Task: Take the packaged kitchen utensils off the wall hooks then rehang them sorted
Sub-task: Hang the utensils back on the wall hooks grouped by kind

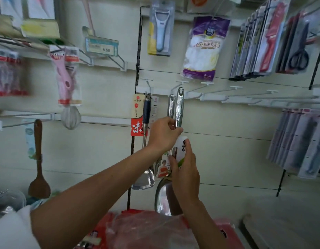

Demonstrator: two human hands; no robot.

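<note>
Two steel ladles stand upright before the wall, their shiny handles (179, 106) side by side just below an empty white hook (175, 89). My left hand (162, 133) grips both handles near the middle. My right hand (185, 169) holds the white-and-green label card (180, 146) wrapped on the shafts lower down. One ladle bowl (163, 196) shows beneath my right wrist. A steel spatula (144, 144) with a red-and-cream label hangs on the hook to the left.
A row of bare white hooks (232, 96) runs to the right. Above hang a blue peeler (161, 29), a purple glove pack (204, 49) and carded scissors (299, 56). A pink peeler (65, 76) and wooden spatula (38, 159) hang left. Red packages (137, 230) lie below.
</note>
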